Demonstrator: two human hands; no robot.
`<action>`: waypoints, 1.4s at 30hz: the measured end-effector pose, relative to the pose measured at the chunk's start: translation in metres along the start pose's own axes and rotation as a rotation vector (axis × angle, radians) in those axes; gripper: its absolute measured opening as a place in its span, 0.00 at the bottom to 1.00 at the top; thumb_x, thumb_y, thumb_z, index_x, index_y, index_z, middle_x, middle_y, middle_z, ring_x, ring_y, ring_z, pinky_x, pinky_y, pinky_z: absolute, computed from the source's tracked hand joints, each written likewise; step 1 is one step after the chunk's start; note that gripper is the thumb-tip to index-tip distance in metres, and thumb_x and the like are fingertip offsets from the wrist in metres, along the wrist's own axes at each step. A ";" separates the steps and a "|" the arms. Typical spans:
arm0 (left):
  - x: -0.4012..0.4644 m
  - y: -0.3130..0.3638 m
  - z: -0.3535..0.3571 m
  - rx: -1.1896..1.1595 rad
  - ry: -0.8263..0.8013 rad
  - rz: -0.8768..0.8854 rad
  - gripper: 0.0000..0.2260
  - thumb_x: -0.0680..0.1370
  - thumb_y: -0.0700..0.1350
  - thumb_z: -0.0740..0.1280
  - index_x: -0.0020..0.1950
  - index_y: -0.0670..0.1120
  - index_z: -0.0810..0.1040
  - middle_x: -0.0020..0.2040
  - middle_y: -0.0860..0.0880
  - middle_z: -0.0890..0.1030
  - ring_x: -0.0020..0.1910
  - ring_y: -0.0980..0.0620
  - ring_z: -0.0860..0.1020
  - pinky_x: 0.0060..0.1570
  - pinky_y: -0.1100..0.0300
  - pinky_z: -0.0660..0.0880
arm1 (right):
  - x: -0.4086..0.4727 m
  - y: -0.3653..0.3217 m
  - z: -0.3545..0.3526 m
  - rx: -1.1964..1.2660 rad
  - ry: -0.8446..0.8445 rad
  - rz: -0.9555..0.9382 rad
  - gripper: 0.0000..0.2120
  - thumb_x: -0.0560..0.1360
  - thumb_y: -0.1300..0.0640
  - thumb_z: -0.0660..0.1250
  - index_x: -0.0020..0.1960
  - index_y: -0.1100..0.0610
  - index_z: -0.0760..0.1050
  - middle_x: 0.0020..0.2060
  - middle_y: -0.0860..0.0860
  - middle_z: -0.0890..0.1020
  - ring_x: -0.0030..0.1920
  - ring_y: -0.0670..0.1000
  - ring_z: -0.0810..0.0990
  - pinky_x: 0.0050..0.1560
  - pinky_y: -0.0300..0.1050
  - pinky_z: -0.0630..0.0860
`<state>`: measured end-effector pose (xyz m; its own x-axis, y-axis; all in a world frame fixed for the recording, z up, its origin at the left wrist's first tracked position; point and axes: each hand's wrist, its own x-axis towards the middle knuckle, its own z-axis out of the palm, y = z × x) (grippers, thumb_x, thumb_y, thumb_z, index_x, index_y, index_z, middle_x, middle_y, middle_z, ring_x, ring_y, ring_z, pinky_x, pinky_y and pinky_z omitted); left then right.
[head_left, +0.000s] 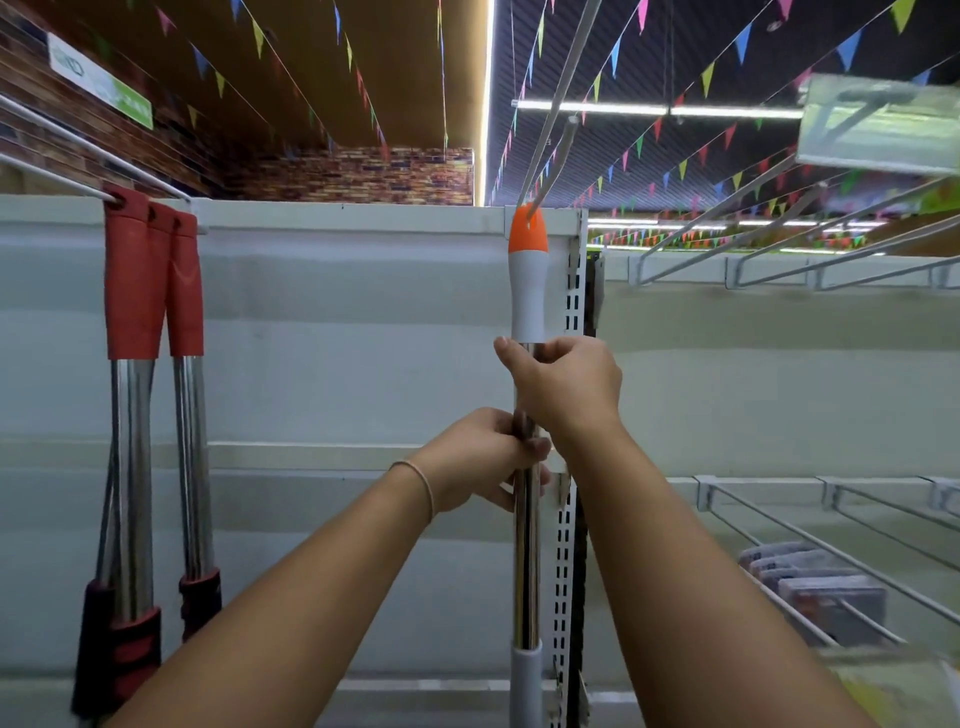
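Both hands grip the mop pole (525, 545): right hand (569, 387) just under its orange cap (529, 231), left hand (480, 457) lower.

No text is legible. A green-and-white sign (98, 83) on the brick wall carries lettering too blurred to read. The print on the packaged goods (815, 587) at lower right is indistinct.

Upright chrome pole (525, 561) — orange-capped, hook-hung
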<state>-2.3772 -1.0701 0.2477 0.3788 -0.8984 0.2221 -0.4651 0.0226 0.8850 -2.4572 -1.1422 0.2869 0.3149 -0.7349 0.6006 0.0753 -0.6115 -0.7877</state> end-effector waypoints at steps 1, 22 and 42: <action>0.003 0.000 0.000 -0.007 0.001 -0.005 0.05 0.80 0.40 0.64 0.51 0.39 0.77 0.38 0.45 0.83 0.40 0.47 0.83 0.45 0.46 0.82 | 0.003 0.001 0.002 -0.007 -0.006 0.008 0.16 0.70 0.42 0.74 0.36 0.55 0.80 0.30 0.51 0.83 0.36 0.51 0.83 0.38 0.43 0.79; 0.005 -0.013 0.005 0.057 0.191 -0.036 0.07 0.80 0.46 0.66 0.48 0.43 0.76 0.40 0.45 0.77 0.40 0.47 0.76 0.53 0.43 0.80 | 0.017 0.004 0.023 -0.113 -0.021 0.052 0.18 0.77 0.45 0.66 0.36 0.56 0.77 0.32 0.52 0.79 0.36 0.53 0.78 0.34 0.41 0.68; -0.247 -0.055 -0.169 0.867 0.362 -0.098 0.20 0.80 0.47 0.64 0.73 0.46 0.69 0.68 0.44 0.76 0.65 0.47 0.75 0.65 0.55 0.71 | -0.197 -0.063 0.127 -0.424 -0.375 -0.130 0.27 0.77 0.56 0.61 0.75 0.53 0.63 0.72 0.57 0.65 0.72 0.60 0.62 0.74 0.54 0.60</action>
<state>-2.3103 -0.7749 0.2132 0.6056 -0.6848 0.4053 -0.7956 -0.5109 0.3256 -2.4042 -0.9216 0.2012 0.6478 -0.5390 0.5383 -0.2251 -0.8106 -0.5407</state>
